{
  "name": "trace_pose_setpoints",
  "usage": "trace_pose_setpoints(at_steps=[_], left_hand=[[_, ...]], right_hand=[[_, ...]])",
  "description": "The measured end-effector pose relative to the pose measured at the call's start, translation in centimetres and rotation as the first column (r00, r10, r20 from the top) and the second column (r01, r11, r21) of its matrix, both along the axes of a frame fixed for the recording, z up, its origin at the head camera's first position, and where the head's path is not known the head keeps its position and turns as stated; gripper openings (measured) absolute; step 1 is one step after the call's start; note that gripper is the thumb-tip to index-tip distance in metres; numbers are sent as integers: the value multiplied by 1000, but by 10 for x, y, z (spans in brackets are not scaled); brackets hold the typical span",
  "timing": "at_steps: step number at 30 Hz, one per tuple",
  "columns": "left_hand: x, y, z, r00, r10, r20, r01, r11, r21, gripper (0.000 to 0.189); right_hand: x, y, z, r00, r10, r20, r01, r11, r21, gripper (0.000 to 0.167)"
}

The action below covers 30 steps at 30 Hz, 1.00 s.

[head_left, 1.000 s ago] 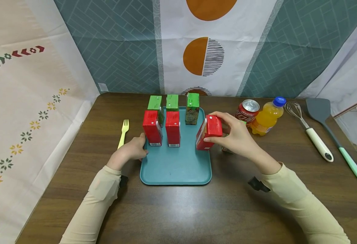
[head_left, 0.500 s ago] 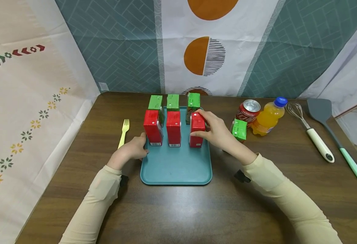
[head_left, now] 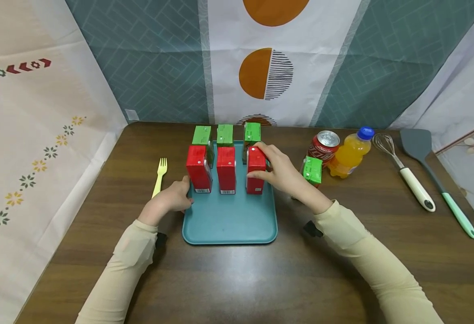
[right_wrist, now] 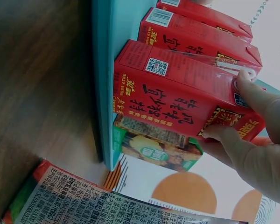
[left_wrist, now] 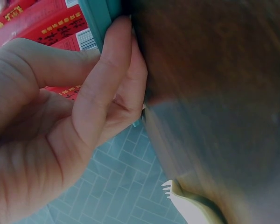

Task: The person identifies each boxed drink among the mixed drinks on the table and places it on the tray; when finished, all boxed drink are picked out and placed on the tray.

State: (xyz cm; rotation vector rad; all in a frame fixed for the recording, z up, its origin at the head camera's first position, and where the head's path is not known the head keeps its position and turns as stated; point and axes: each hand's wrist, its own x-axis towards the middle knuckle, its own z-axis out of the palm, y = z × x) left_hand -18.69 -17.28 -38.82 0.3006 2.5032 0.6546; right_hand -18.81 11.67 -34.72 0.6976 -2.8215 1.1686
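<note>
My right hand (head_left: 283, 173) pinches a red drink carton (head_left: 255, 185) near its top, thumb on the near side. This carton stands upright on the teal tray (head_left: 228, 225), right of two more red cartons, a middle one (head_left: 226, 173) and a left one (head_left: 198, 171). Behind the red row are three green-topped cartons, including one (head_left: 252, 131) behind the held carton. At the tray's left rim, my left hand (head_left: 169, 198) grips the edge between thumb and fingers, as the left wrist view shows. In the right wrist view, the held carton (right_wrist: 177, 88) has its base at the tray.
Right of the tray, another green-topped carton (head_left: 313, 169) stands on the table beside a red soda can (head_left: 322, 148) and an orange drink bottle (head_left: 348, 155). Farther right lie a whisk (head_left: 415, 186) and a spatula (head_left: 455, 213). A yellow fork (head_left: 160, 177) lies left of the tray.
My right hand has carried the red carton leftward from the tray's right edge into line with the other red ones. The green-topped carton by the can has come into view. My left hand stays put.
</note>
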Motion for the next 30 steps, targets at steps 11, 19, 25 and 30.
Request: trace_pose_setpoints(at_steps=[11, 19, 25, 30], left_hand=[[2, -1, 1, 1000, 2, -2, -2, 1000, 18, 67], [3, -1, 2, 1000, 2, 9, -2, 1000, 7, 67], [3, -1, 1, 1000, 4, 5, -4, 1000, 8, 65], [3, -1, 2, 1000, 8, -1, -8, 1000, 10, 61]], right_hand=[[1, -1, -1, 1000, 5, 11, -5, 1000, -15, 76], [3, -1, -3, 1000, 6, -7, -6, 1000, 7, 75], [4, -1, 1, 999, -7, 34, 6, 999, 32, 76], [3, 1, 5, 997, -25, 75, 21, 998, 51, 83]])
